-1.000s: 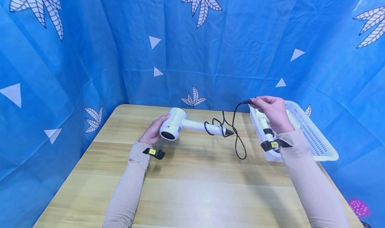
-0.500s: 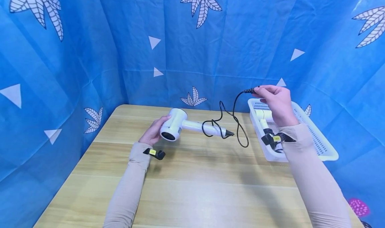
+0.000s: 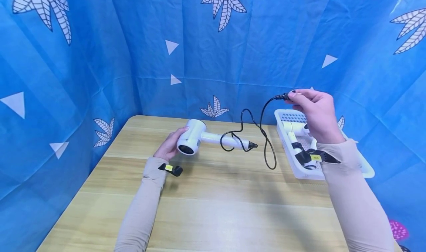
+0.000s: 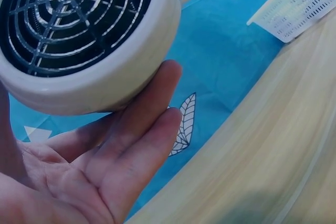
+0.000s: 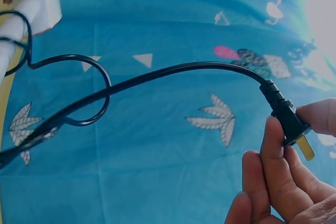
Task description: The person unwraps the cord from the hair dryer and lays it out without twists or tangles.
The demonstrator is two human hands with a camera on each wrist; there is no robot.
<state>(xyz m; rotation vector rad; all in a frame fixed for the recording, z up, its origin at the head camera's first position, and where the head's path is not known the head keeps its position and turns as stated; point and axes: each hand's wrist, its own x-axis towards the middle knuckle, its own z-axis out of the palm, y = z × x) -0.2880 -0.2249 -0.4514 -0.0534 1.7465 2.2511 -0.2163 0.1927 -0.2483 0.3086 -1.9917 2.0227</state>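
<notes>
Fingers (image 4: 149,100) of the left hand (image 3: 171,145) are clamped round the barrel of the white hair dryer (image 3: 195,133), close to its round grille; dryer sits over the far half of the wooden table (image 3: 213,204), handle pointing to the right, contact with the surface not determinable. Thumb and fingertips of the right hand (image 3: 317,113) pinch the black plug (image 5: 287,120), brass-coloured prong exposed, held up near the white basket (image 3: 287,148) of white items (image 3: 293,128). Black cord (image 5: 199,65) hangs between plug and handle, loosely looped about the handle.
</notes>
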